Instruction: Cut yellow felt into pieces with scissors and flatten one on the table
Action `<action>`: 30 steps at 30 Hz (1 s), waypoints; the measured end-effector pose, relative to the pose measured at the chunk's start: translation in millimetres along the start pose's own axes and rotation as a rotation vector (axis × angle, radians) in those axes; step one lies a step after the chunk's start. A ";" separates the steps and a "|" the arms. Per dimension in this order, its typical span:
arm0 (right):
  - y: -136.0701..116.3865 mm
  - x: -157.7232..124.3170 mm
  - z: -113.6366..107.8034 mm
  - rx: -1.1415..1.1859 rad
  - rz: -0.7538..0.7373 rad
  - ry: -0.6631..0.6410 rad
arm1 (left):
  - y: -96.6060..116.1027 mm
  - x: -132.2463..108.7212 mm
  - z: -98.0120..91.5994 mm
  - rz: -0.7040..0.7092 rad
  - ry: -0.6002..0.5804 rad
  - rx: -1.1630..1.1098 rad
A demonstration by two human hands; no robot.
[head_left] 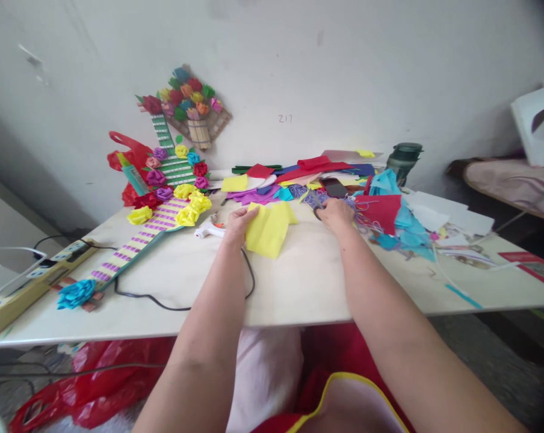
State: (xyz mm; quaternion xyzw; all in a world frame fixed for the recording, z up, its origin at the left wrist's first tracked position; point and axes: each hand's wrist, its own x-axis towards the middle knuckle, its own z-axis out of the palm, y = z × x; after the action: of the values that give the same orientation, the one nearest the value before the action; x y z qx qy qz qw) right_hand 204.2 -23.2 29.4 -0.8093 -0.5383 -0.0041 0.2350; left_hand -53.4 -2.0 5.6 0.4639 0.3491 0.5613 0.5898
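L hand (239, 225): grip closed on edge of yellow sheet (267, 234), held up over table (299, 288), btwn both arms. R hand (337, 213) at dark handle of scissors (317, 213), nr purple shreds (300, 192); can't tell if grip fully closed. Phone (334, 187) just behind R hand. White glue gun (206, 229) L of sheet, nr flower-decked guitar craft (139, 245). Red piece (383, 211) R of R hand.

White table (299, 288) before pale wall (272, 60)
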 end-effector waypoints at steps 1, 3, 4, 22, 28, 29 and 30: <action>-0.3 0.2 0.1 0.063 -0.030 0.023 | 0.3 -0.5 0.4 0.008 -0.003 0.001; -1.9 0.4 1.1 0.252 -0.101 0.039 | 0.6 -1.7 1.2 0.025 -0.025 0.007; -3.3 0.2 1.9 0.374 -0.138 0.022 | 0.8 -2.3 1.5 0.031 -0.045 0.012; -31.9 -23.0 -16.7 0.837 -0.632 -0.582 | 8.6 -12.9 7.7 0.012 -0.279 -0.007; -35.1 -25.6 -17.9 0.796 -0.698 -0.648 | 6.5 -10.9 6.5 0.023 -0.251 -0.030; -35.4 -25.9 -18.2 0.787 -0.708 -0.644 | 6.3 -10.9 6.5 0.016 -0.247 -0.026; -35.6 -26.2 -18.6 0.773 -0.719 -0.636 | 6.1 -11.0 6.4 0.009 -0.245 -0.020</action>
State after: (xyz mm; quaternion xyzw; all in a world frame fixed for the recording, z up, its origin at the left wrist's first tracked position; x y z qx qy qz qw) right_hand 166.7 -42.1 52.5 -0.3952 -0.7836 0.3538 0.3234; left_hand -50.9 -14.1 12.3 0.5244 0.2667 0.5068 0.6301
